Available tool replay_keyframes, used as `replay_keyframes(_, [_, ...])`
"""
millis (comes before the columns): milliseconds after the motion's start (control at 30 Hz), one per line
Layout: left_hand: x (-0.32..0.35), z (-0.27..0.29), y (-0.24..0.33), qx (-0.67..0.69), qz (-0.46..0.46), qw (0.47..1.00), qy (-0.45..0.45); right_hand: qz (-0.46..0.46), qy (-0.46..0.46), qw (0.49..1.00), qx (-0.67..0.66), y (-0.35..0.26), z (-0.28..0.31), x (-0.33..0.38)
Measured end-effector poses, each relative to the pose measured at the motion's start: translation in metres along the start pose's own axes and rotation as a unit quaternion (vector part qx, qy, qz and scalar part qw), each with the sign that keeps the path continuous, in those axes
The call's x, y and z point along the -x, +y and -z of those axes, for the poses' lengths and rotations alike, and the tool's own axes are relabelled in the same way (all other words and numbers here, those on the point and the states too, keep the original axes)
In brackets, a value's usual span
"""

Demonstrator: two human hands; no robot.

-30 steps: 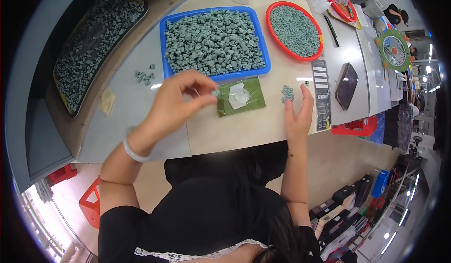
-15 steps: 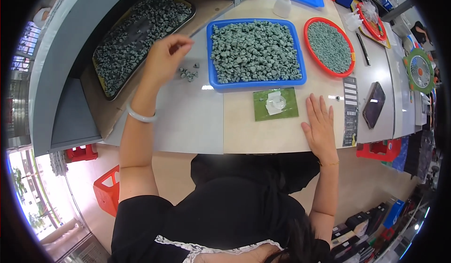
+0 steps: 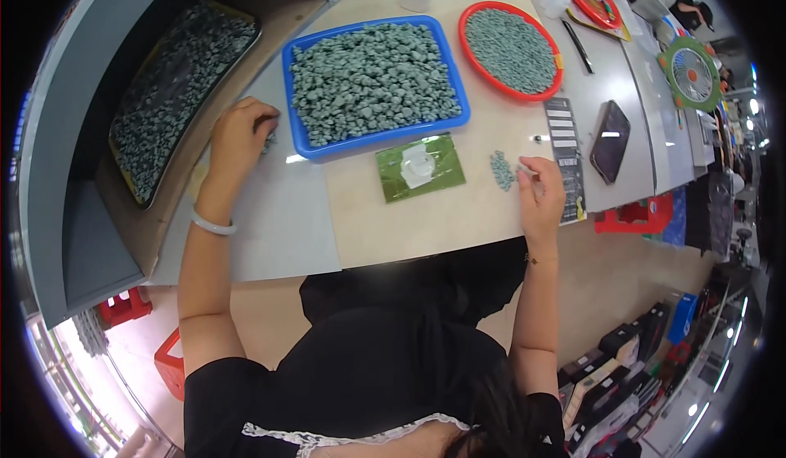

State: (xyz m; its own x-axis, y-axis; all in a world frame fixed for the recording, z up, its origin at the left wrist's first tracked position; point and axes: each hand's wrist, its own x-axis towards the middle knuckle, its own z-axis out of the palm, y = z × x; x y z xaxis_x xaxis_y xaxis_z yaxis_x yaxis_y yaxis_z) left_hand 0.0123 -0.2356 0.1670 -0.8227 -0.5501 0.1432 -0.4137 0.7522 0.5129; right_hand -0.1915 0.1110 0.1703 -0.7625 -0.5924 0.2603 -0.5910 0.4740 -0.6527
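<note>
Left hand (image 3: 239, 135): fingers curled over a few small grey-green pieces (image 3: 268, 140) on the tabletop (image 3: 393, 221), just beside the left wall of the blue tray (image 3: 299, 122); whether the grip has closed on any piece cannot be told; white bangle (image 3: 212, 225) on the wrist. Right hand (image 3: 540, 196): fingertips pinched together beside a small cluster of green pieces (image 3: 501, 170); what the grip has, if anything, is too small to tell. Between hands: green mat (image 3: 419, 166) with white patch. Beyond: round red tray (image 3: 509, 49) of pieces; dark long tray (image 3: 176, 94) at left; black phone (image 3: 611, 129).
</note>
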Motion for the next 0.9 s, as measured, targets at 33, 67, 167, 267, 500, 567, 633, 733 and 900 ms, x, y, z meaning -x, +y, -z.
replay_keyframes(33, [-0.001, -0.001, -0.001, 0.01, -0.004, 1.0, 0.02, 0.007, 0.036, 0.999, -0.015, -0.004, -0.002, -0.003])
replay_keyframes(67, [-0.001, -0.002, 0.0, 0.017, -0.005, 0.999, 0.04, 0.004, 0.038, 0.999, -0.013, -0.006, -0.002, -0.006])
replay_keyframes(167, [-0.003, 0.003, 0.008, 0.157, 0.036, 0.98, 0.116, 0.041, 0.034, 0.995, 0.086, -0.011, -0.001, -0.02])
replay_keyframes(267, [0.007, 0.019, 0.033, 0.417, 0.125, 0.895, 0.099, 0.074, 0.015, 0.989, 0.125, -0.014, -0.003, -0.033])
replay_keyframes(500, [0.045, 0.012, 0.097, 0.616, 0.121, 0.764, -0.149, 0.051, -0.058, 0.977, 0.2, -0.026, -0.021, -0.043])
replay_keyframes(567, [0.05, 0.003, 0.103, 0.639, 0.133, 0.719, -0.239, 0.078, -0.058, 0.972, 0.212, -0.034, -0.029, -0.043])
replay_keyframes(633, [0.048, -0.006, 0.109, 0.639, 0.134, 0.709, -0.266, 0.031, -0.02, 0.998, 0.042, -0.057, -0.033, -0.035])
replay_keyframes(733, [0.051, -0.021, 0.102, 0.642, 0.151, 0.691, -0.297, 0.047, -0.11, 0.986, -0.117, -0.093, -0.042, -0.011])
replay_keyframes(900, [0.057, -0.036, 0.088, 0.645, 0.162, 0.681, -0.307, 0.119, -0.09, 0.969, -0.197, -0.113, -0.066, 0.009])
